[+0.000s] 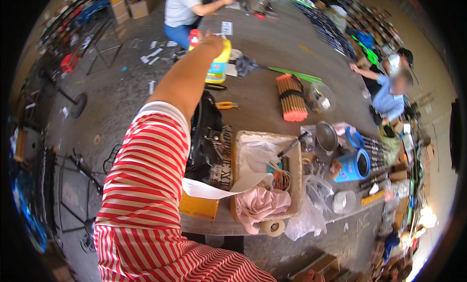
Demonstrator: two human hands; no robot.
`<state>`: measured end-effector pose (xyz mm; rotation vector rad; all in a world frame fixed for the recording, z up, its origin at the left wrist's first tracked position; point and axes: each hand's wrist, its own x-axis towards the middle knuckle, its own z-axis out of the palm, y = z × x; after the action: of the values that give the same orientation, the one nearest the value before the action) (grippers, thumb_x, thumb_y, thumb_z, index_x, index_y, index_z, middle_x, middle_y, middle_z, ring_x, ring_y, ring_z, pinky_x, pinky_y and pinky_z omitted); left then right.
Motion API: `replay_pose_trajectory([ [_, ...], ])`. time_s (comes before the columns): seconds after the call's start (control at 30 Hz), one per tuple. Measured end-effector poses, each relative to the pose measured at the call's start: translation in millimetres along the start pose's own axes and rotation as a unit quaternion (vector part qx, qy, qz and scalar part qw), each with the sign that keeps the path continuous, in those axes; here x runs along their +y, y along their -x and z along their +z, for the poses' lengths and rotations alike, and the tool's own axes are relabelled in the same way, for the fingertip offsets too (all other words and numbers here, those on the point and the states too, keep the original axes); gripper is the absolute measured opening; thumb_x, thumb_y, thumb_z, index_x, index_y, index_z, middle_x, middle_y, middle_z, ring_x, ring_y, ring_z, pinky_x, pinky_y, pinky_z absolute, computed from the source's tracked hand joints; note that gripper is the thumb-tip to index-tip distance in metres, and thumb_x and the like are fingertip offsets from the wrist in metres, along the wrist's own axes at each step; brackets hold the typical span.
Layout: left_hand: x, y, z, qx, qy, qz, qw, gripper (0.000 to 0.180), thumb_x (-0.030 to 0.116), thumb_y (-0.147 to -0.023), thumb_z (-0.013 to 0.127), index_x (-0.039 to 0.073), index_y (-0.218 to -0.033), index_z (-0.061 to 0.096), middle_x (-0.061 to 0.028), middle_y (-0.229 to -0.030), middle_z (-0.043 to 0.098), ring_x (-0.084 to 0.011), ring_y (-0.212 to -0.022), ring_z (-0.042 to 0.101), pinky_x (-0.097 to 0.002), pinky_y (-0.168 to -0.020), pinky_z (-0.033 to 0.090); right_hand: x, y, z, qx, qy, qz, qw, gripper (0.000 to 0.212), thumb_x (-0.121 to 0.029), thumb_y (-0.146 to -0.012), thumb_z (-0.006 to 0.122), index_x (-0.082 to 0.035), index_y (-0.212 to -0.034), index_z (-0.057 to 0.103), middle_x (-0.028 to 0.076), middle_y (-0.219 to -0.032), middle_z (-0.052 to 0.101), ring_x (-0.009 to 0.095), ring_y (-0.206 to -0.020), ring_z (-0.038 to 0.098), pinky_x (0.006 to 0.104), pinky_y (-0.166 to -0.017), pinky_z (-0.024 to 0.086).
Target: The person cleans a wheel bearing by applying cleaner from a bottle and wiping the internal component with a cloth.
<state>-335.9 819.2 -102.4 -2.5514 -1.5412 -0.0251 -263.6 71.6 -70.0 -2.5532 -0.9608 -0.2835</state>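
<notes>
My left arm, in a red-and-white striped sleeve, stretches far across the table. At its end my left hand (210,44) is closed at the top of a yellow jug (218,65) with a blue-and-green label; its fingers are partly hidden. A red cap (194,35) shows just left of the hand. The jug stands upright near the table's left edge. Nearest it are a dark cloth bundle (245,66) and orange-handled pliers (226,105). Of my right hand (311,276) only a dim patch shows at the lower edge, its fingers unclear.
A black bag (205,138) lies under my arm, beside a foam box (238,158) holding cords and pink cloth. Further right are a bundle of orange-tipped sticks (292,98), a metal bowl (326,137) and a blue tub (348,167). Several people sit around the table.
</notes>
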Motion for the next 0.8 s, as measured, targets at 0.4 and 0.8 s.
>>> replay_pose_trajectory([
  [0.4, -44.1, 64.2, -174.9, 0.224, -0.108, 0.013, 0.969, 0.029, 0.034, -0.087, 0.052, 0.009, -0.097, 0.061, -0.0059, -0.084, 0.066, -0.0164, -0.075, 0.064, -0.0326, -0.067, 0.049, -28.5, -64.9, 21.8, -0.026, -0.076, -0.161, 0.984, 0.013, -0.007, -0.076, 0.068, -0.005, -0.069, 0.058, 0.010, -0.058, 0.052, 0.029, -0.047, 0.048, 0.0385, -0.042, 0.035],
  [0.8, -36.2, 390.1, -320.7, -0.011, 0.394, -0.115, 0.912, 0.027, 0.034, -0.085, 0.062, 0.006, -0.087, 0.063, 0.0003, -0.064, 0.054, -0.0032, -0.062, 0.055, -0.0171, -0.058, 0.047, -127.8, -231.4, 301.4, -0.112, 0.008, -0.467, 0.877, 0.020, -0.026, -0.073, 0.068, -0.010, -0.086, 0.067, 0.014, -0.094, 0.059, 0.030, -0.088, 0.060, 0.0388, -0.078, 0.050],
])
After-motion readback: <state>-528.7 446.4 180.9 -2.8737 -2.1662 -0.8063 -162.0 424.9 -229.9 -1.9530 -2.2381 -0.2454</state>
